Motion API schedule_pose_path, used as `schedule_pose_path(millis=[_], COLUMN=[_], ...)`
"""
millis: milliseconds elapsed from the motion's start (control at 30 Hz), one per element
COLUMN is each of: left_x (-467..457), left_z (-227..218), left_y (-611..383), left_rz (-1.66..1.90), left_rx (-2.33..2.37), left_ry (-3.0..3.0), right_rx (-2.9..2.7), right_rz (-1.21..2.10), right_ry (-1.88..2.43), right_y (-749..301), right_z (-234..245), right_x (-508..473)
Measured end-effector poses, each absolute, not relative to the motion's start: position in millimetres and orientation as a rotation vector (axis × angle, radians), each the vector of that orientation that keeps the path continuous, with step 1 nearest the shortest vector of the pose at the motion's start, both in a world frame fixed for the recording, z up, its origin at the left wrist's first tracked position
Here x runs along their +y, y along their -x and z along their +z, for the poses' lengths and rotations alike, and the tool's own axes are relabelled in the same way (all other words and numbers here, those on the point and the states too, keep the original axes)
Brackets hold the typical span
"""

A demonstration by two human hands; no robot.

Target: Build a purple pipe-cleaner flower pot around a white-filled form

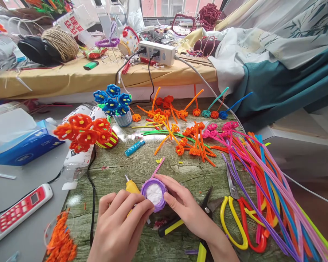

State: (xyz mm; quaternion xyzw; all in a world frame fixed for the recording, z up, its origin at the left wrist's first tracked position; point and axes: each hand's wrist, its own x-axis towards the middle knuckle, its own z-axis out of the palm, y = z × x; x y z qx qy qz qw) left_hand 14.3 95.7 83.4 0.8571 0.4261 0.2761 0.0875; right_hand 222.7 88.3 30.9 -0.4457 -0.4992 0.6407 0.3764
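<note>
A small round cup wrapped in purple pipe cleaner (154, 194), with white stuffing inside, sits between my hands near the table's front edge. My left hand (120, 225) curls its fingers against the cup's left side. My right hand (187, 209) pinches its right rim. A pink pipe cleaner (158, 166) sticks up from the cup's far side. Under my left fingers lies a yellow glue gun (131, 186).
Loose pipe cleaners (265, 182) fan out at the right. Yellow and red scissors (236, 218) and black pliers (186, 222) lie by my right wrist. Orange (83, 133) and blue (113, 100) flower pots, finished flower stems (186, 134), a tissue box (27, 145) and a phone (19, 213) stand left and behind.
</note>
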Motion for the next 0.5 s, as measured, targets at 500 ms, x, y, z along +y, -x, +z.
schedule_pose_path(millis=[500], left_x=[94.1], left_z=[64.4], left_y=[-13.5], left_rz=[0.904], left_rx=[1.249], left_ry=[-2.595], right_rx=[-1.215], right_rz=[1.633], right_ry=[1.142], right_y=[-214.5], right_z=[29.3], right_x=[82.6])
